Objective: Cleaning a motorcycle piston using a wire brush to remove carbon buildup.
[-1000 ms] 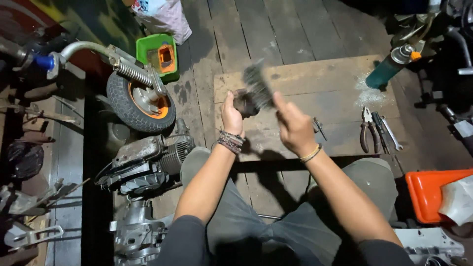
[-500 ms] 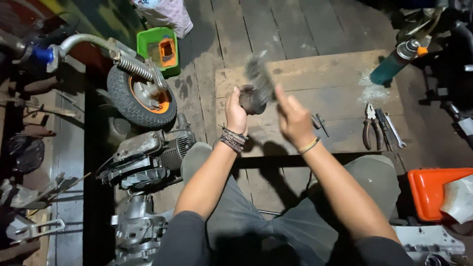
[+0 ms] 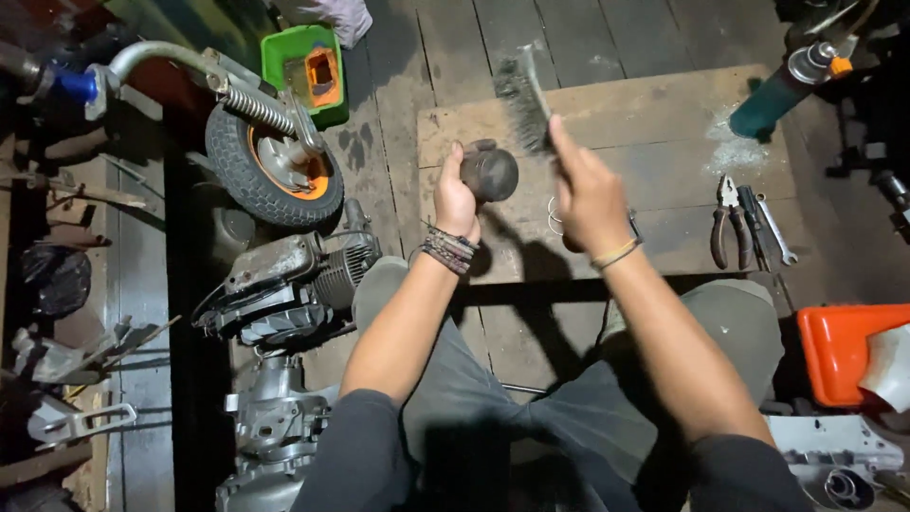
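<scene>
Round dark metal part (image 3: 490,173) is held up in the left hand (image 3: 455,199), fingers closed around it, above the wooden board (image 3: 654,142). At two o'clock from it, a wire brush (image 3: 527,100) is gripped tight in the right hand (image 3: 590,194). For good cleaning, the part should be held still and turned slowly. Pliers (image 3: 725,220) lie at three o'clock.

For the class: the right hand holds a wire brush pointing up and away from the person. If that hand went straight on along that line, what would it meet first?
Probably the wooden board, then the floor planks; the right hand with the wire brush looks raised, so depth is unclear.
</scene>
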